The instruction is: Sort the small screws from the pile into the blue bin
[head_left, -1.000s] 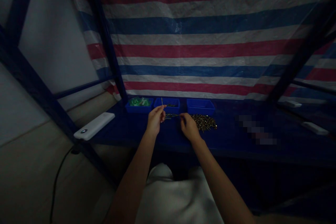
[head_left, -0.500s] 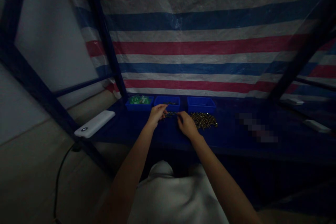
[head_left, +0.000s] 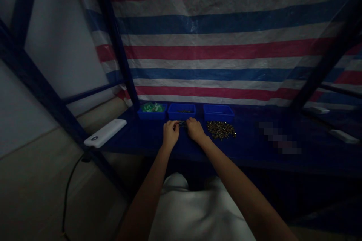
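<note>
My left hand (head_left: 170, 134) and my right hand (head_left: 194, 129) rest close together on the dark blue table (head_left: 249, 152), fingers curled over a small cluster of thin dark metal pieces (head_left: 182, 123) between them. What each finger grips is too small and dim to make out. A pile of small brass-coloured screws (head_left: 221, 130) lies just right of my right hand. Behind the hands stand three blue trays: the left one (head_left: 153, 111) holds green-white bits, the middle one (head_left: 181, 111) a few dark pieces, and the contents of the right one (head_left: 218, 112) are hidden.
A white power bank (head_left: 105, 137) with a cable lies on the table's left corner. Dark blue frame posts (head_left: 114, 41) stand at left and right. A red, white and blue striped tarp (head_left: 226, 37) hangs behind. White objects (head_left: 343, 136) sit at far right.
My left hand, raised with a thin pin upright, has come down to the table. My right hand has shifted left away from the screw pile, so both hands now meet.
</note>
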A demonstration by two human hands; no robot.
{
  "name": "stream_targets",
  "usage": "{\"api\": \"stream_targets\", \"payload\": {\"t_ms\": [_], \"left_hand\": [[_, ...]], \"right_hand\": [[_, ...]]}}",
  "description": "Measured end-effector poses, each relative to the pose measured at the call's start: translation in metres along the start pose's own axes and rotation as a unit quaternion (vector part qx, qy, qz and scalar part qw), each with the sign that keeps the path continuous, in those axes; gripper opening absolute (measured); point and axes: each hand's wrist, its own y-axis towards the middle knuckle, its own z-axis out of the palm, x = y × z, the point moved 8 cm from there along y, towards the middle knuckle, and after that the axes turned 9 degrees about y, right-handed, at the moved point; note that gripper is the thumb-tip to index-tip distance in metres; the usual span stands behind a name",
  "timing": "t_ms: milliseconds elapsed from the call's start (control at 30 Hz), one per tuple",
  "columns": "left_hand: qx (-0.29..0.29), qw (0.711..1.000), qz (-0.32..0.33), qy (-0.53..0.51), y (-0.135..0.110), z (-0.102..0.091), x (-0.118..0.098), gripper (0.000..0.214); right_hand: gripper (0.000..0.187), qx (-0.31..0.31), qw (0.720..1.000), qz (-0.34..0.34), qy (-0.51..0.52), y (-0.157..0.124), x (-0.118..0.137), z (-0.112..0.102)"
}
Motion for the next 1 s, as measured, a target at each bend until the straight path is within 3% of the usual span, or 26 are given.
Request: {"api": "stream_targets", "payload": {"t_ms": [333, 467, 533, 667, 733, 833, 1000], "left_hand": [[0.026, 0.987, 0.083, 0.135, -0.003, 0.004, -0.024, 0.020], [0.020, 0.987, 0.108, 0.122, 0.000, -0.002, -0.033, 0.017], [0.013, 0.990, 0.105, 0.098, 0.002, -0.008, -0.036, 0.016], [-0.038, 0.996, 0.073, -0.022, 0.010, -0.024, -0.042, 0.014], [-0.062, 0.992, 0.045, -0.105, 0.015, -0.027, -0.041, 0.015], [-0.043, 0.982, -0.039, -0.179, 0.024, -0.014, -0.030, 0.018], [0.040, 0.972, -0.163, -0.164, 0.029, 0.022, -0.006, 0.014]], "right_hand": [[0.027, -0.031, 0.998, -0.053, 0.001, -0.009, -0.001, -0.036], [0.021, -0.060, 0.990, -0.090, 0.092, -0.008, -0.004, -0.043], [0.017, -0.106, 0.974, -0.112, 0.164, -0.010, -0.007, -0.050], [0.015, -0.274, 0.910, -0.104, 0.292, -0.028, -0.024, -0.064], [0.017, -0.327, 0.885, -0.075, 0.323, -0.038, -0.033, -0.061], [0.018, -0.323, 0.882, -0.062, 0.338, -0.045, -0.036, -0.049], [0.020, -0.298, 0.891, -0.071, 0.334, -0.048, -0.036, -0.041]]}}
